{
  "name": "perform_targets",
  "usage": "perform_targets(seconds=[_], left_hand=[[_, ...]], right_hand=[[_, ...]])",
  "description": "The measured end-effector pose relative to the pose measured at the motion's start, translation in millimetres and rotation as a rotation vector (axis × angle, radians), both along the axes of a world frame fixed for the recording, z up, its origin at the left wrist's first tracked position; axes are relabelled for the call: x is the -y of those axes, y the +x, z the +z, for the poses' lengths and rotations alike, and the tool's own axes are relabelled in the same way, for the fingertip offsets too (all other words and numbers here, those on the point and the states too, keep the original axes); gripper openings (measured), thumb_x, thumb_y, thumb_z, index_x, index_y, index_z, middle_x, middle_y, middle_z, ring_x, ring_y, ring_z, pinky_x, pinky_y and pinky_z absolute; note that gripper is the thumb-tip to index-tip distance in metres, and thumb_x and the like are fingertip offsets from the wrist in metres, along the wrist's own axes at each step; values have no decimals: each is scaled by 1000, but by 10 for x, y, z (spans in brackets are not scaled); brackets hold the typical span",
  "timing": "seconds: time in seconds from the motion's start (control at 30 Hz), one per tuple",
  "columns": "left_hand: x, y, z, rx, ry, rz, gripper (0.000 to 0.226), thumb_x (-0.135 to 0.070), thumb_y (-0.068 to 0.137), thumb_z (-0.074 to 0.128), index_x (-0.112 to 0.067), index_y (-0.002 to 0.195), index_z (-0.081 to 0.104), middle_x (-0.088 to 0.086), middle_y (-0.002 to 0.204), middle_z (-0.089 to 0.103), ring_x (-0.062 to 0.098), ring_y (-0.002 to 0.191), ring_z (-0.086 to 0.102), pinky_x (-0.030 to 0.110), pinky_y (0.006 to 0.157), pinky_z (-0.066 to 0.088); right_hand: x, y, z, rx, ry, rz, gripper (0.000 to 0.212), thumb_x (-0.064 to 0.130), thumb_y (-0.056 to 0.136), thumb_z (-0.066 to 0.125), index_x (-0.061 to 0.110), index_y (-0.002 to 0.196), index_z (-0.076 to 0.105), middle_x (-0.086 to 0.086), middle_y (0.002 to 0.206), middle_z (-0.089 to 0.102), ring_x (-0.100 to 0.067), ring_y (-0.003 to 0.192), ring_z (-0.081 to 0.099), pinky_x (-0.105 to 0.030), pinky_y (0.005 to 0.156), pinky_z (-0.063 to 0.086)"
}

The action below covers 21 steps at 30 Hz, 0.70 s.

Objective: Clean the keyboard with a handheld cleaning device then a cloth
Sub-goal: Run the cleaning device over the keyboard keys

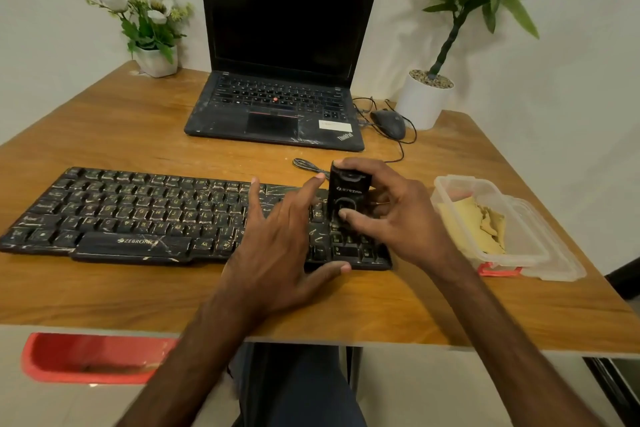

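around: laptop (277, 107) and mouse (389, 123) behind keyboard (138, 211); clear box (453, 180) with yellow cloth (474, 222) just right of it | grip: left hand (280, 243) flat, fingers spread on the keys, holding nothing; right hand (398, 218) wrapped round black cleaner (349, 191), upright on the number pad | keyboard: black, streaked with pale dust, near the table's (121, 125) front edge

The right hand (394, 218) grips an upright black cleaner (349, 189) on the keyboard's (138, 215) right end. The left hand (280, 246) lies spread over the keys. A cloth (474, 225) sits in a tub (498, 218) on the surface (121, 125).
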State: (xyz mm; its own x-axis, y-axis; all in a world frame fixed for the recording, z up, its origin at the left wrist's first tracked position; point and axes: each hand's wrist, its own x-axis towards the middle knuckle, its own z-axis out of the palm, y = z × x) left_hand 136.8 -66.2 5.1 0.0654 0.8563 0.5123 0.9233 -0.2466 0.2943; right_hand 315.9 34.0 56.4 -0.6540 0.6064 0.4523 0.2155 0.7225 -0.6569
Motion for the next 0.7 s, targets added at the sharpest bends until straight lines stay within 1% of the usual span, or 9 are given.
perform_targets(seconds=[0.1, 0.2, 0.27, 0.3, 0.37, 0.47, 0.53, 0.6, 0.7], left_hand=[[5, 1, 3, -2, -3, -14, 107, -79, 84, 48, -12, 156, 6, 12, 143, 54, 23, 126, 58, 71, 117, 8], [6, 3, 6, 5, -1, -14, 107, -80, 83, 48, -12, 156, 9, 11, 144, 53, 22, 125, 59, 71, 117, 9], [1, -2, 1, -2, 24, -11, 107, -79, 83, 49, -10, 156, 11, 11, 144, 52, 22, 124, 59, 72, 115, 11], [-2, -1, 1, -1, 34, -12, 107, -78, 83, 49, -9, 156, 11, 11, 145, 52, 22, 125, 58, 72, 116, 10], [4, -6, -1, 6, 37, -18, 108, -78, 84, 51, -10, 157, 9, 11, 146, 51, 21, 127, 56, 68, 118, 7], [7, -12, -5, 19, 24, -27, 109, -78, 84, 51, -9, 157, 9, 10, 144, 53, 19, 127, 56, 66, 119, 3], [19, -1, 12, 62, 13, -34, 108, -80, 85, 47, -9, 157, 10, 9, 140, 56, 19, 127, 57, 66, 120, 3], [29, 3, 33, 111, 30, -39, 102, -81, 88, 39, -11, 156, 10, 9, 138, 58, 15, 127, 55, 65, 120, 1], [41, -11, 26, 144, 45, -63, 97, -79, 93, 26, -9, 157, 6, 7, 138, 55, 7, 128, 48, 67, 120, 2]], right_hand=[[-181, -54, 46, 85, 148, -111, 64, 13, 85, 74, 29, 141, 48, 4, 133, 59, -6, 116, 59, -28, 85, 59], [-203, -41, 58, -33, 25, -108, 63, 8, 83, 76, 25, 138, 52, 8, 133, 58, -7, 117, 60, -32, 82, 60], [-138, -16, 26, -86, -64, -27, 63, 5, 81, 78, 23, 136, 54, 10, 129, 59, -7, 115, 62, -29, 77, 61], [-107, -14, 11, -65, -66, 2, 63, 4, 81, 78, 23, 136, 54, 10, 128, 60, -6, 113, 62, -26, 76, 60], [-124, -57, -11, 2, 4, -6, 63, 6, 82, 77, 24, 138, 53, 9, 129, 60, -4, 112, 62, -22, 77, 59], [-243, -134, 11, 67, 145, -113, 64, 13, 86, 74, 27, 142, 48, 1, 134, 59, -10, 117, 60, -30, 83, 60], [-279, -130, 41, 12, 98, -147, 63, 12, 85, 75, 28, 140, 50, 2, 134, 59, -9, 117, 59, -32, 83, 60], [-258, -104, 46, -66, -7, -89, 63, 9, 83, 77, 27, 138, 52, 5, 133, 58, -8, 117, 60, -29, 79, 61], [-211, -116, -14, 15, 26, -2, 64, 9, 83, 77, 26, 139, 51, 4, 133, 58, -10, 115, 62, -28, 79, 61]])
